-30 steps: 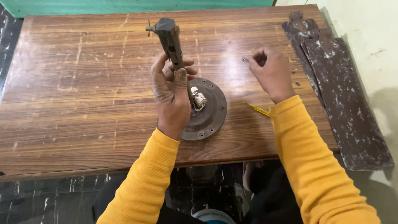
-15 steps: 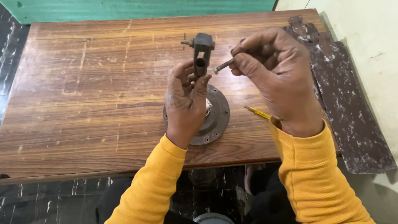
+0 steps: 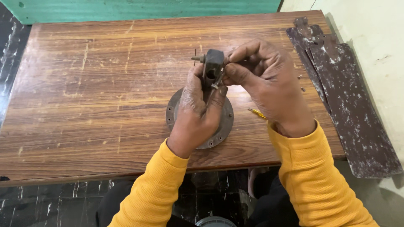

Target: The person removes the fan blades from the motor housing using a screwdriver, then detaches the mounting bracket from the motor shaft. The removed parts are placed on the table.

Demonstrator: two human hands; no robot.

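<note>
A wooden table (image 3: 84,105) with worn, streaked boards fills most of the view. Near its middle, a round metal plate (image 3: 219,132) is seen lying flat, grey-brown and dull, with small holes spaced around its rim; much of it is covered by the left hand.

The left hand (image 3: 195,113) is clenched around a dark metal rod (image 3: 212,69), which is held upright above the plate, toward 12 o'clock from the plate's centre. The rod's top is a blocky, dark grey head with a hole through it, and a short threaded pin is seen sticking out of that head toward 9 o'clock. Whether the rod's lower end touches the plate cannot be told, as it is hidden by the fingers.

At 3 o'clock of the rod, the right hand (image 3: 265,84) is closed in a pinch on a small bolt (image 3: 219,80), thin and grey, which is held slanted with its tip against the rod's head, just below the hole. Both arms are clad in yellow sleeves (image 3: 311,176).

A thin yellow stick (image 3: 256,112) is seen on the table just at 3 o'clock of the plate, partly hidden by the right wrist. Farther toward 3 o'clock, at the table's edge, dark brown fan blades (image 3: 345,96) with flaking, speckled paint are laid overlapping.
</note>
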